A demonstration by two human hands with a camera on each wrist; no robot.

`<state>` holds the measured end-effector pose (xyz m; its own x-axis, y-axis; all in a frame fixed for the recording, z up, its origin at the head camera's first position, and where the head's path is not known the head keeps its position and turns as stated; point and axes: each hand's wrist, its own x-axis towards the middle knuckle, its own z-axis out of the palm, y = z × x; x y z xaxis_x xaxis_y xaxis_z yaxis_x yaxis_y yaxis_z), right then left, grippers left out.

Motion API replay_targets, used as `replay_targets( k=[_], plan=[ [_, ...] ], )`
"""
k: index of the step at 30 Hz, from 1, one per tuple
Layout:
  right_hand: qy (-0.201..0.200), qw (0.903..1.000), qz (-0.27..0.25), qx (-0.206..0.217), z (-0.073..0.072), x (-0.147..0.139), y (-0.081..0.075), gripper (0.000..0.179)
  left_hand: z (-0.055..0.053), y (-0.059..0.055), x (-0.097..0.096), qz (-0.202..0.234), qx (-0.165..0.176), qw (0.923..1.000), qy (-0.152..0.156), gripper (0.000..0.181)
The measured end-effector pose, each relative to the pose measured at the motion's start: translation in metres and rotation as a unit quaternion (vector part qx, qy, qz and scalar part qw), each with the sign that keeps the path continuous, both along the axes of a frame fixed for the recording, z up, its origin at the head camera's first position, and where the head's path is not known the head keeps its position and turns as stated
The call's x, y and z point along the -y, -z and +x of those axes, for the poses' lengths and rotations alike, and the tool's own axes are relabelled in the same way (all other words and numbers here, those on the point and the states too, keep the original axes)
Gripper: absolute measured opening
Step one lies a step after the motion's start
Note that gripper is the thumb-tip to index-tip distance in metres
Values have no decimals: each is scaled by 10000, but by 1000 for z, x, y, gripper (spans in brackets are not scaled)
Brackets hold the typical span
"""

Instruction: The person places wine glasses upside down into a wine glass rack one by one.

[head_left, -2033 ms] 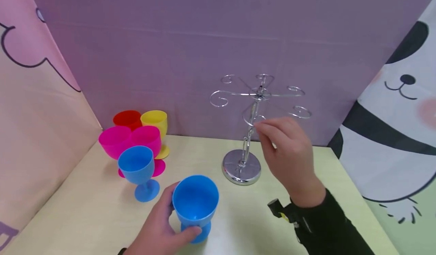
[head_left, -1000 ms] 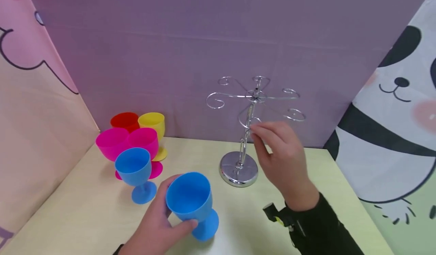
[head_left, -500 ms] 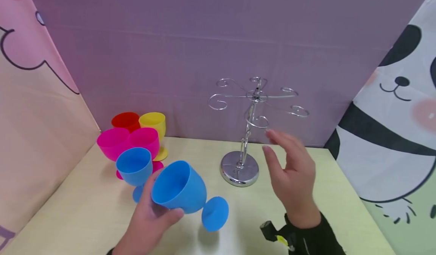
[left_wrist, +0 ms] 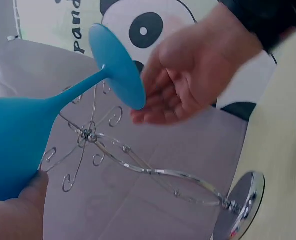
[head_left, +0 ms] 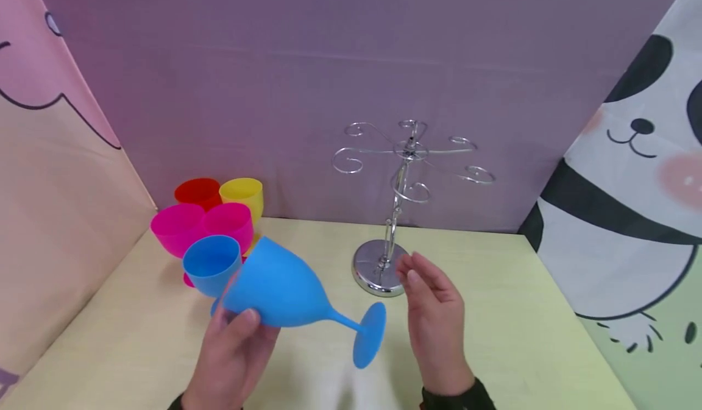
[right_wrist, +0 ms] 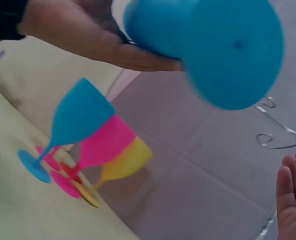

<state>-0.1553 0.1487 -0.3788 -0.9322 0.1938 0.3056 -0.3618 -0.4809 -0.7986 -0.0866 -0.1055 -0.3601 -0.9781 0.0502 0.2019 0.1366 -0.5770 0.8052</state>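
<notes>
My left hand [head_left: 233,349] grips a blue plastic goblet [head_left: 282,285] round its bowl, above the table. The goblet lies tilted on its side, its foot toward the right hand and its mouth to the left. My right hand [head_left: 436,321] is lifted just right of the goblet's foot, fingers relaxed and holding nothing; the left wrist view shows its palm facing the foot. Behind stands a chrome rack [head_left: 403,197] on a round base, its curled wire arms bare. In the right wrist view the goblet's foot [right_wrist: 235,50] looms close.
Grouped at the table's left are a second blue goblet [head_left: 211,264], two pink goblets [head_left: 178,227], a red one [head_left: 198,192] and a yellow one [head_left: 244,197]. A purple backdrop [head_left: 296,93] closes off the back of the table [head_left: 526,325]; a panda print hangs at the right.
The held blue goblet has been raised and tipped from near upright onto its side, foot rightward. My right hand has come away from a rack arm and down toward the goblet's foot.
</notes>
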Motion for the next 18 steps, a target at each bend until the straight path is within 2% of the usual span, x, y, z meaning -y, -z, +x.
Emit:
replay_targets(
  k=[2, 4, 8, 11, 15, 18],
  plan=[
    [-360, 9991, -231, 6, 2, 7, 7, 29, 0, 0, -3, 366, -272, 9990, 19, 58],
    [-677, 9967, -448, 65, 5, 17, 13, 30, -1, -1, -7, 643, -286, 9975, -7, 58],
    [-1029, 9900, -752, 603, 12, 42, 18, 31, -3, -7, -14, 1193, 25, 9928, -126, 59],
    [-1259, 9829, -937, 962, 19, 59, 18, 30, -7, -11, -20, 1701, 298, 9846, -280, 60],
    [-1366, 9795, -1015, 1074, 28, 75, 12, 24, -12, -12, -27, 2191, 523, 9736, -378, 61],
    [-1311, 9814, -913, 1063, 34, 78, 5, 17, -13, -9, -30, 2327, 583, 9703, -310, 60]
  ],
)
